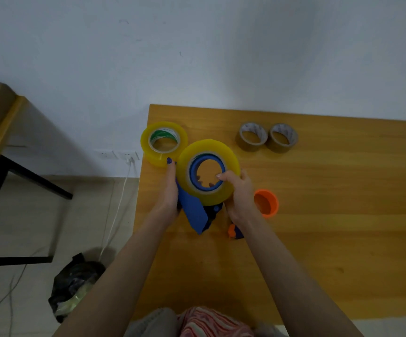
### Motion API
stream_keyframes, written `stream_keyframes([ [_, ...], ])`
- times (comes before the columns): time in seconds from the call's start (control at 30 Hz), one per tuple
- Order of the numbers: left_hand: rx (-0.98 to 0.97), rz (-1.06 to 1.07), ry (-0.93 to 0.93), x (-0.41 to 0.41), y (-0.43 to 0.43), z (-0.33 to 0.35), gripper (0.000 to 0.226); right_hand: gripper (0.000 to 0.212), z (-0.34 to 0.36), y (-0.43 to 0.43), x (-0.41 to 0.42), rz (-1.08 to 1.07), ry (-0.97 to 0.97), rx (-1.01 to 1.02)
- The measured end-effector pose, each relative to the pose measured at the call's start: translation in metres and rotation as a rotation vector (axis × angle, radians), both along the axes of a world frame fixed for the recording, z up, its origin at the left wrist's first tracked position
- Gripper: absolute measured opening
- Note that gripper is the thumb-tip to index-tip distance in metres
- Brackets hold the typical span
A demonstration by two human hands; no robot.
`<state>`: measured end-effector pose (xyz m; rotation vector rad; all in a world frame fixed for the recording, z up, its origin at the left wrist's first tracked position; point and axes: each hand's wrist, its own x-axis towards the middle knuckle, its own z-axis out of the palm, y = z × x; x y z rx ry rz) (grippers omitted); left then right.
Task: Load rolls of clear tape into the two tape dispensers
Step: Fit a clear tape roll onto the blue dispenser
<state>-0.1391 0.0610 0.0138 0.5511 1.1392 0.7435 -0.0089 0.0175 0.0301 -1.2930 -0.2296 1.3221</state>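
Head view, loading of the first dispenser. My left hand (170, 190) grips the blue dispenser (193, 210) by its left side, fingers wrapped behind the body where I cannot see them, one finger lying straight up along the rim of the roll (204, 147). My right hand (239, 193) is clamped on the roll: the thumb presses at the inner edge of the core, and the other fingers curl round the outer right edge. The roll sits over the blue hub (194, 166), whose ring shows inside the core, and the whole assembly is held up, above the left part of the table (343, 215).

Step in hand, as I judge it: seating the roll on the hub. Whether it is pushed fully home cannot be told from this angle.

Next move, as I judge it: press the roll flush, then find the free end of the tape and lead it toward the blade end. That calls for a firm left grip and a fingertip to lift the end.

Still unloaded: the second roll (164, 142), flat on the table just behind, and the orange dispenser (270, 207), lying just right of my right wrist and partly hidden by it. Two brown rolls (267, 138) lie side by side further back.
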Motion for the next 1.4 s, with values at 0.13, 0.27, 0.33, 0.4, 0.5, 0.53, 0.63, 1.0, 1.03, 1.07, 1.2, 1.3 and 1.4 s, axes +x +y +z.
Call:
stream_keyframes([
  [0.13, 0.038, -0.046, 0.078, 0.004, 0.004, 0.005, 0.061, 0.043, -0.001, -0.004, -0.002, -0.006, 0.026, -0.020],
  [0.27, 0.036, -0.046, 0.072, 0.005, 0.003, 0.002, 0.062, 0.063, 0.000, -0.002, 0.000, -0.004, 0.023, -0.048],
  [0.33, 0.027, -0.046, 0.124, 0.004, 0.003, -0.001, 0.060, 0.073, -0.002, 0.000, 0.000, 0.017, -0.001, -0.072],
  [0.4, 0.028, -0.094, 0.274, 0.000, 0.006, -0.008, 0.062, 0.058, -0.006, 0.001, -0.001, 0.047, -0.021, -0.102],
  [0.5, 0.038, -0.152, 0.462, -0.012, 0.003, -0.019, 0.059, 0.042, -0.015, 0.000, -0.008, 0.079, -0.036, -0.178],
  [0.53, 0.033, -0.152, 0.476, -0.015, 0.001, -0.020, 0.060, 0.051, -0.021, -0.001, -0.011, 0.092, -0.033, -0.204],
  [0.63, 0.045, -0.136, 0.513, -0.023, -0.003, -0.027, 0.066, 0.047, -0.032, 0.002, -0.019, 0.148, -0.068, -0.243],
  [1.0, 0.248, -0.212, 0.954, -0.033, 0.000, -0.033, 0.032, 0.068, -0.058, 0.004, -0.034, 0.441, -0.460, -0.316],
  [1.03, 0.255, -0.218, 0.972, -0.033, 0.002, -0.035, 0.032, 0.066, -0.059, 0.003, -0.033, 0.435, -0.478, -0.308],
  [1.07, 0.257, -0.221, 0.979, -0.033, 0.002, -0.037, 0.035, 0.065, -0.060, 0.003, -0.032, 0.437, -0.510, -0.312],
  [1.2, 0.245, -0.195, 0.981, -0.037, 0.004, -0.043, 0.055, 0.066, -0.057, 0.009, -0.029, 0.547, -0.774, -0.303],
  [1.3, 0.247, -0.192, 0.989, -0.039, 0.006, -0.044, 0.056, 0.050, -0.051, 0.013, -0.028, 0.600, -0.913, -0.297],
  [1.4, 0.262, -0.221, 1.027, -0.040, 0.008, -0.044, 0.053, 0.038, -0.050, 0.014, -0.028, 0.634, -0.969, -0.292],
])
